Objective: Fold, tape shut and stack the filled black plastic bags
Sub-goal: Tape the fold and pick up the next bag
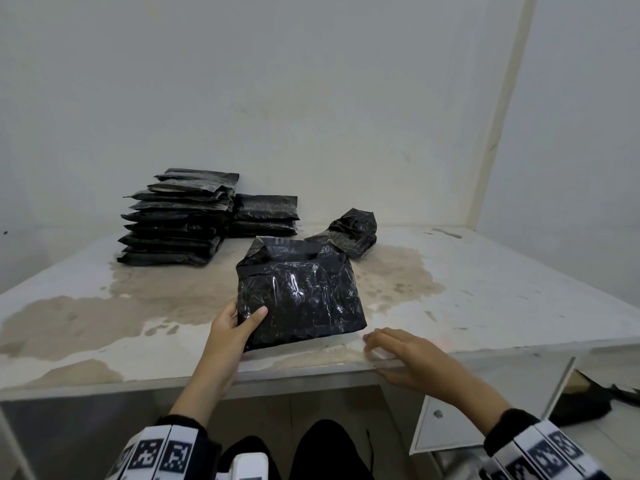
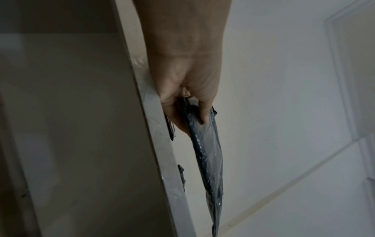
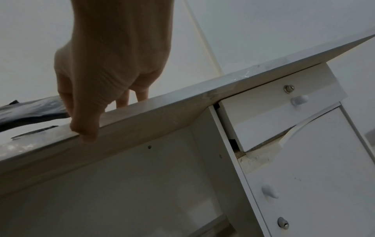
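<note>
A filled black bag [image 1: 299,296], glossy and wrinkled, lies flat near the front edge of the table [image 1: 485,289], its top flap folded over. Behind it, towards the wall, lies a crumpled bag [image 1: 351,232]. Far left on the table stand two stacks of flat bags [image 1: 180,216].

On the table [image 1: 485,271] the bag [image 1: 301,299] lies just before me, my left hand [image 1: 235,323] at its near left corner, my right hand [image 1: 408,351] on the table's front edge to its right. Behind it, right, lies a crumpled bag [image 1: 349,230]; far left stand two touching stacks [image 1: 180,220], the left one taller
</note>
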